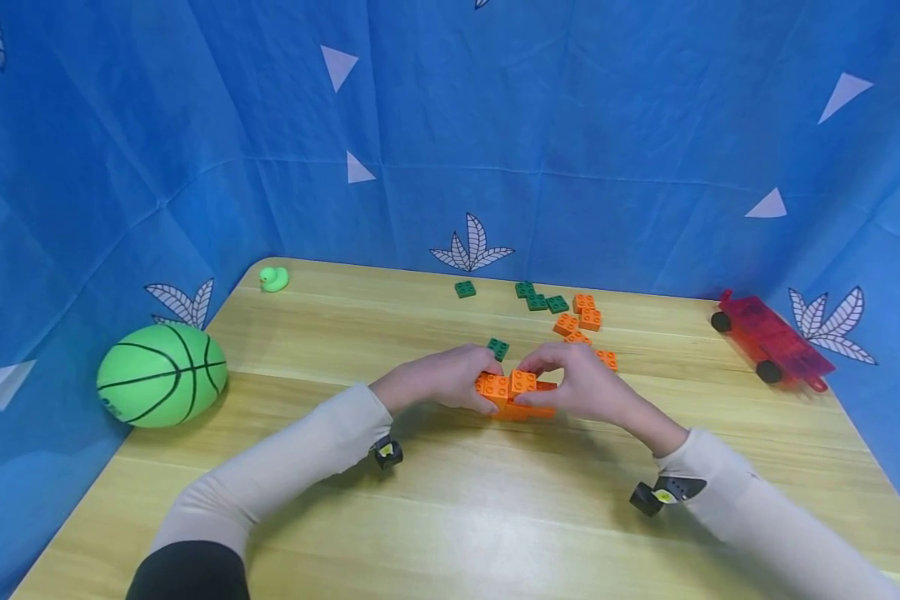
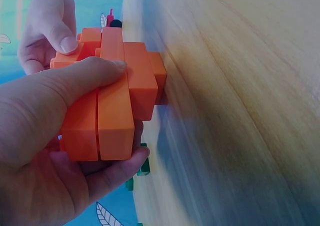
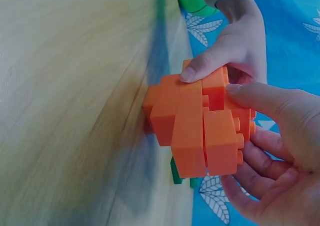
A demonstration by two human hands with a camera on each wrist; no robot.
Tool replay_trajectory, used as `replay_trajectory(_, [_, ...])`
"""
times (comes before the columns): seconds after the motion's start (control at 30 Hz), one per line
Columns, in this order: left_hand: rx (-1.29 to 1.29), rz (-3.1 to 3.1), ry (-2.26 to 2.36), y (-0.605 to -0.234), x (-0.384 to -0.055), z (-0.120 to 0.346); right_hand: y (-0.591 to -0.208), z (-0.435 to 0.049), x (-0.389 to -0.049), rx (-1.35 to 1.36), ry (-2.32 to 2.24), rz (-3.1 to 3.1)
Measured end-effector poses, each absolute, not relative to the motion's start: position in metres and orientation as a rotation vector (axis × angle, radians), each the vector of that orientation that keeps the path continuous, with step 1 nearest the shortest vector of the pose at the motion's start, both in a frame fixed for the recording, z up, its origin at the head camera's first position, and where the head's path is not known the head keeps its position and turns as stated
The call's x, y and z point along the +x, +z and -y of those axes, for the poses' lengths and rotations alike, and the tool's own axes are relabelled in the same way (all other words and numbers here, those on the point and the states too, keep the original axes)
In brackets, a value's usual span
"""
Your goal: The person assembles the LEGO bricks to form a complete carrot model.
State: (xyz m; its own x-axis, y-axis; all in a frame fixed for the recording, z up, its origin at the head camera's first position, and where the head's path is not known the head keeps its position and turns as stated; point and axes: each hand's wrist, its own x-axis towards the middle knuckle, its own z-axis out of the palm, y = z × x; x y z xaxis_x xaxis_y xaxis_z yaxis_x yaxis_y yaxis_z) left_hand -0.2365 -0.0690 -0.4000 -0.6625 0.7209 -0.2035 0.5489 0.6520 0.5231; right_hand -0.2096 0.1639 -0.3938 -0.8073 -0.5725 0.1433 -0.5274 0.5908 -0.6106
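held bricks (image 1: 499, 387) partly hidden, right sleeve (image 1: 772, 521) cropped

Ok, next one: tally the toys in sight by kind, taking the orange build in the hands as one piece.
Build: 1
Loose orange bricks, some partly hidden: 5
Green bricks: 5
Ball: 1
Duck: 1
Red car: 1
Total in sight: 14

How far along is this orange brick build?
Already done: a stepped, plastic-looking orange build of several joined bricks. In hand: the left hand and right hand grip it from either side. Possibly left: loose orange studded bricks and dark green studded bricks lie beyond the hands on the pale wood-grained table; whether all belong, I can't tell.
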Motion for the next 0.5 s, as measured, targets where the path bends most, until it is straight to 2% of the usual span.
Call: replay_trajectory(0.5, [1.022,-2.466,0.634,-0.4041,-0.2384,0.0695,-0.4000,-0.1580,-0.2076,-0.958,-0.943,-2.748])
